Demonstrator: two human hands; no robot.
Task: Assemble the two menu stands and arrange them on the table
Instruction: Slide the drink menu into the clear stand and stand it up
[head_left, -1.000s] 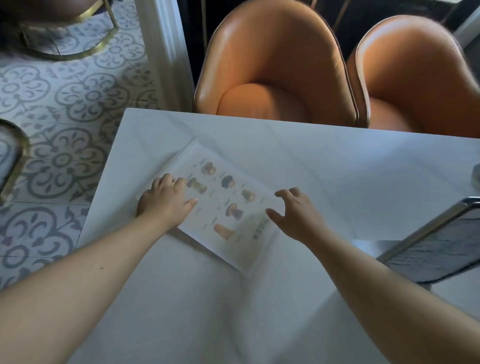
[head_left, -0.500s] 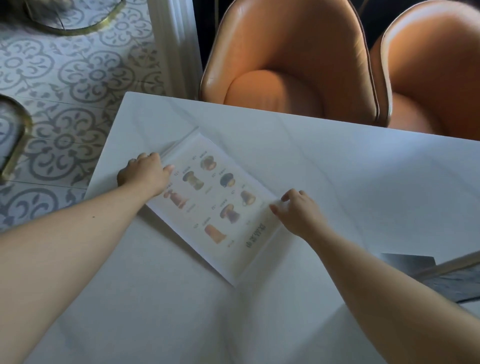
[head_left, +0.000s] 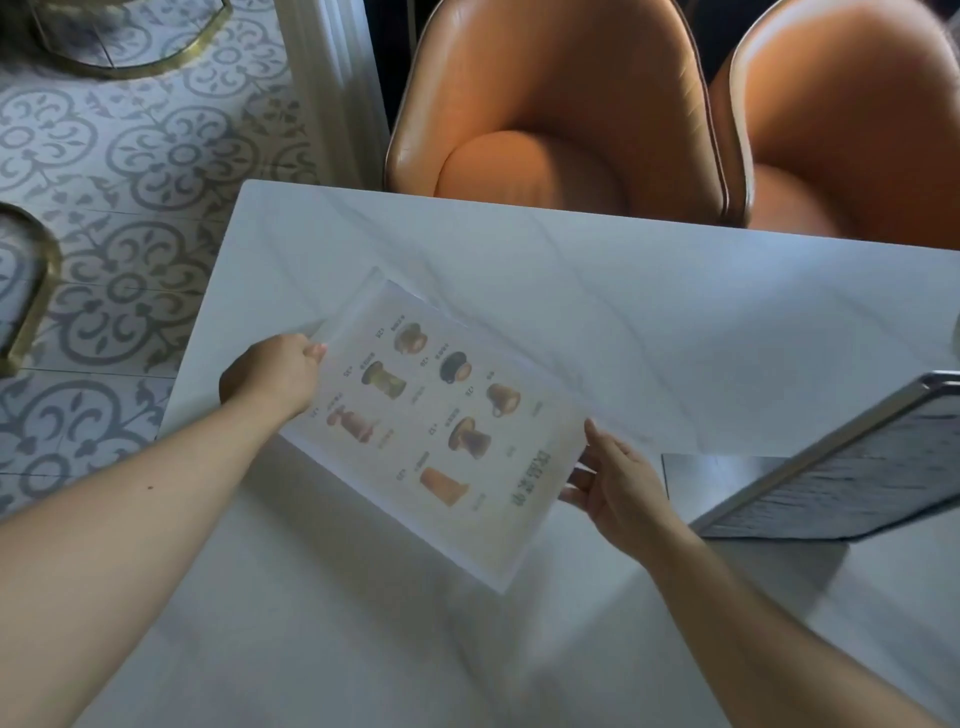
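A white menu sheet (head_left: 441, 426) printed with pictures of drinks is held just above the white marble table (head_left: 623, 322), its printed side up and turned diagonally. My left hand (head_left: 272, 374) pinches its far left edge. My right hand (head_left: 618, 488) grips its near right edge, thumb on top and fingers underneath. A clear strip, possibly part of a stand, shows at the sheet's far corner (head_left: 400, 283). At the right stands a tilted menu stand (head_left: 841, 467) with a metal frame and a dark panel.
Two orange leather chairs (head_left: 561, 104) (head_left: 852, 119) stand along the table's far edge. A white pillar (head_left: 332, 88) rises beyond the table's far left corner. Patterned tile floor (head_left: 130, 156) with brass chair bases lies to the left.
The sheet lay flat under both hands a second ago. Since then my hands have slid to its opposite edges, gripped it, and lifted it slightly off the table.
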